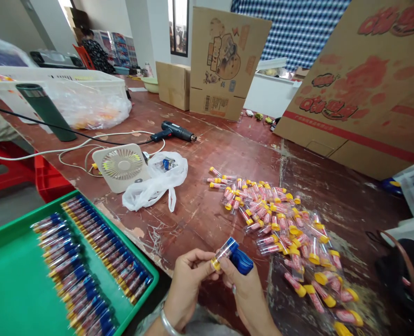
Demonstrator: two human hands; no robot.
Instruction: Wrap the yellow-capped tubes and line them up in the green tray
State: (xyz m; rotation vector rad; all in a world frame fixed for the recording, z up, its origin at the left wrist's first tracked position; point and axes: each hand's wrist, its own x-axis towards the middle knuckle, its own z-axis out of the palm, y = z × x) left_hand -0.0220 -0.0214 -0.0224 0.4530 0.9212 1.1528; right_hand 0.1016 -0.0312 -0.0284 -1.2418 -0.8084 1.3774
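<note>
Near the front edge of the table, my left hand [187, 277] pinches a small clear tube [223, 254] by its yellow-capped lower end. A blue band surrounds the tube's upper end, which tilts away to the right. My right hand [244, 291] grips a stack of flat, shiny blue film sleeves [242, 262], its thumb beside the tube. To the right lies a loose heap of clear tubes [282, 221] with yellow caps and pink contents. On the left, a green tray [14, 275] bears rows of tubes [105, 247] with blue tops and yellow bottoms.
A white plastic bag [150, 186] and a square fan [122, 163] stand beyond the tray. Behind them are a heat gun [175, 132] with cables and a green bottle [47, 112]. Cardboard boxes [224, 60] line the back; a person [94, 49] sits far off.
</note>
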